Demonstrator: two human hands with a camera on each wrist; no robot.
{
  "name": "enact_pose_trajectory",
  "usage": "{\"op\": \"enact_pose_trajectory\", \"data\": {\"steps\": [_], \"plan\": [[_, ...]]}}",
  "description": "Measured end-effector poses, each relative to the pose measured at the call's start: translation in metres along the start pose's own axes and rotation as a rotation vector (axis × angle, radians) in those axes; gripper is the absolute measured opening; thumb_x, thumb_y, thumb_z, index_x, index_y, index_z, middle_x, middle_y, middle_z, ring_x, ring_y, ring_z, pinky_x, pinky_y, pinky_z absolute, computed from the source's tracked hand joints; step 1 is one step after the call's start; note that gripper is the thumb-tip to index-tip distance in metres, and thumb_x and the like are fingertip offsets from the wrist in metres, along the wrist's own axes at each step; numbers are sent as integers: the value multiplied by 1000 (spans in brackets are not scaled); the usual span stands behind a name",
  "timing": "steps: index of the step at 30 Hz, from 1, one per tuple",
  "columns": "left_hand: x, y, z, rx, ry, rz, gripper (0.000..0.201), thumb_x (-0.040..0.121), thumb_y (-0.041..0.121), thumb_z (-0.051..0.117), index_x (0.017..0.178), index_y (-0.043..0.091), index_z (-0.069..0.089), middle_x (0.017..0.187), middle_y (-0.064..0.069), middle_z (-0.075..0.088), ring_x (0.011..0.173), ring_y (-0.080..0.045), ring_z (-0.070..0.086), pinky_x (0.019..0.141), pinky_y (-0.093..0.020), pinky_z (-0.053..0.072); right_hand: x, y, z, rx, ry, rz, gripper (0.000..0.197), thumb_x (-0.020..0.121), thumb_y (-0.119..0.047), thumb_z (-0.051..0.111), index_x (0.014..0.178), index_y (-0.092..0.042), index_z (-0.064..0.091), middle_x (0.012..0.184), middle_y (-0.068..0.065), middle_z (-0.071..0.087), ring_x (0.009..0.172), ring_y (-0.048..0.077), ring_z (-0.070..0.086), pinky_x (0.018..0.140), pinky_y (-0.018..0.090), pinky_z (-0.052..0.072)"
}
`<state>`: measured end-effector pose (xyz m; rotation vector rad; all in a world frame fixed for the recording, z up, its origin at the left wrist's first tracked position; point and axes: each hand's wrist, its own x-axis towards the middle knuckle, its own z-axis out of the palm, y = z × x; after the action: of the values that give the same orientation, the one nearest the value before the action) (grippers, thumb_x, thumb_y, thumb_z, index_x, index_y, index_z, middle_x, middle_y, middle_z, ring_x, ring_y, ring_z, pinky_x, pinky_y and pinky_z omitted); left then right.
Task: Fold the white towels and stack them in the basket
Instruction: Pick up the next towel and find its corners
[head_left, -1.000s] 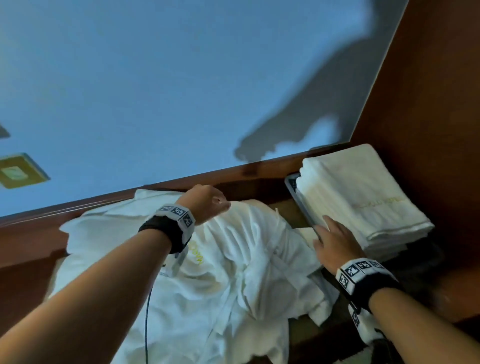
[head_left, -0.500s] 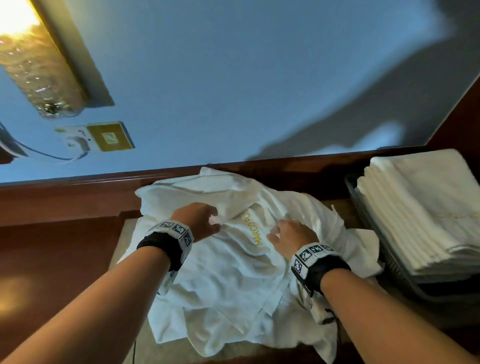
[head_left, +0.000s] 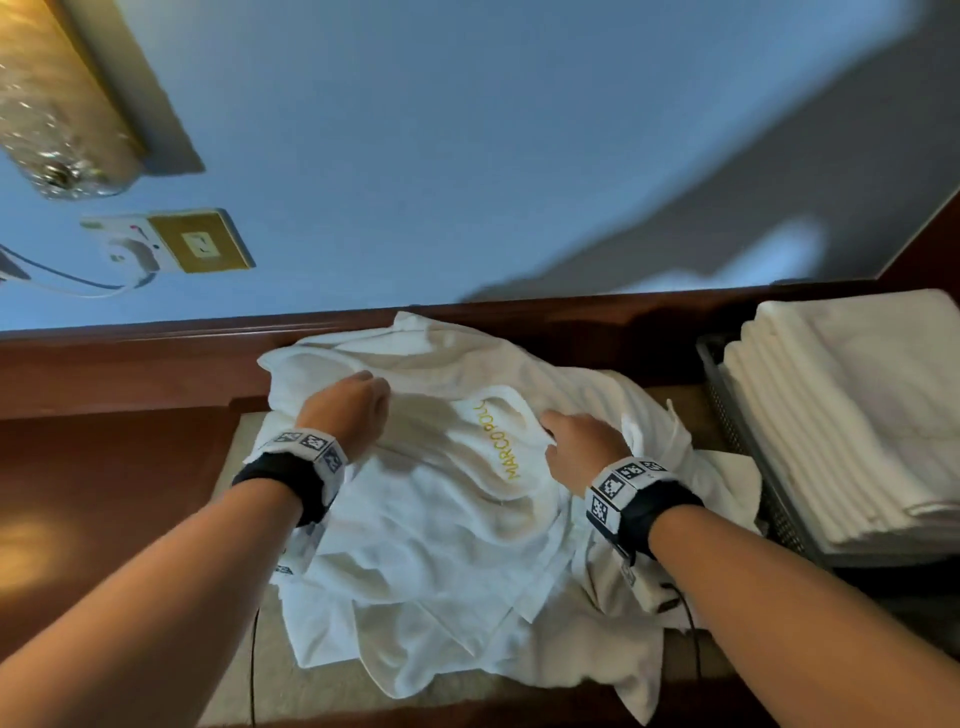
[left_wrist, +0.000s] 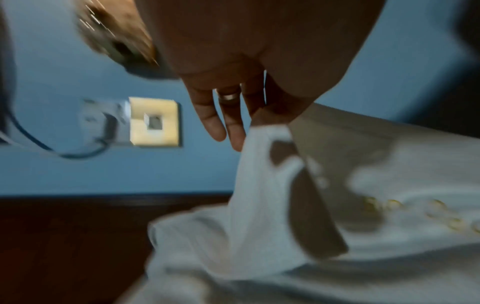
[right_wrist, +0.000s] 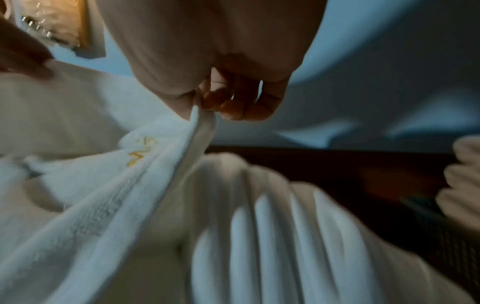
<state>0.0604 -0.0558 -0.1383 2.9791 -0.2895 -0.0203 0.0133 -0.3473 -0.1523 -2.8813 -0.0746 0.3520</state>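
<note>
A crumpled white terry towel with gold lettering (head_left: 467, 499) lies mid-bench, atop the loose pile; one edge is pinched by the left hand (head_left: 348, 410), the lettered hem by the right hand (head_left: 582, 447); the dark mesh basket of folded towels (head_left: 748, 441) stands at the bench's right end, nearer the right hand.

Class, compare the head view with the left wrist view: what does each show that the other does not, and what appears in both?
Head view only: the right hand pinching the towel, and the basket holding folded towels.

Left wrist view only: a ring on the left hand, whose thumb and finger pinch a towel edge.

Both: the towel's gold lettering, the wall socket and the blue wall.
</note>
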Motion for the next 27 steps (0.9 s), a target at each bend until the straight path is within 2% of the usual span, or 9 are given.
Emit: {"op": "enact_pose_trajectory", "data": {"steps": [2,6,8,13,18,21,23,26,27], "plan": [[-1,-23,-39,-80,135,-64,24,102,25,46,89,12,61,91,-8,59,82,-34,60,67,-37,44,3,-5,-31,-25,79,-21,5,89,-14,49,92,-18,48,99,9,63,91,35,59,69,33,41],[-18,-72,-113,-34,257,-90,25,104,34,42,103,20,62,98,-5,58,91,-35,61,76,-42,49,19,-33,-93,0,208,-36,23,88,-20,52,101,-27,70,107,4,70,99,33,64,84,36,53],[-36,-93,-142,3,314,-98,24,104,37,41,95,25,58,98,-4,59,88,-34,61,75,-43,50,28,-56,-119,-53,228,-81,23,87,-19,53,98,-24,73,106,7,71,98,33,66,85,37,54],[-94,-159,-198,94,405,-186,26,104,37,41,106,21,61,111,-13,65,98,-39,64,77,-46,51,31,-126,-164,-103,315,-132,14,85,-12,57,87,-14,71,99,15,67,92,35,64,71,31,42],[-161,-236,-250,69,534,-337,21,103,35,48,112,25,65,114,-13,68,101,-41,63,79,-47,49,13,-218,-174,31,344,-162,14,89,-6,54,96,-10,66,99,18,67,94,37,63,75,33,46],[-186,-272,-263,68,566,-419,18,96,29,55,106,24,70,105,-14,70,96,-41,64,79,-47,52,-9,-286,-180,151,388,-215,13,86,-6,53,74,-10,54,78,10,56,83,32,57,71,29,39],[-191,-280,-258,49,514,-367,29,89,32,65,117,27,69,112,-8,69,103,-35,64,86,-47,53,-28,-334,-181,227,426,-293,18,85,-10,55,68,-11,50,72,7,53,78,30,54,67,29,36],[-180,-256,-238,-196,337,-66,77,77,51,81,144,34,49,127,0,60,116,-21,57,101,-42,48,-59,-400,-173,175,358,-472,18,93,-12,51,76,-15,53,80,4,55,82,27,52,68,29,34],[-178,-243,-231,-319,299,13,78,76,51,83,144,33,48,126,2,60,114,-17,55,102,-38,45,-68,-420,-166,129,316,-528,18,95,-11,49,78,-14,53,82,3,54,85,27,52,69,30,34]]}}
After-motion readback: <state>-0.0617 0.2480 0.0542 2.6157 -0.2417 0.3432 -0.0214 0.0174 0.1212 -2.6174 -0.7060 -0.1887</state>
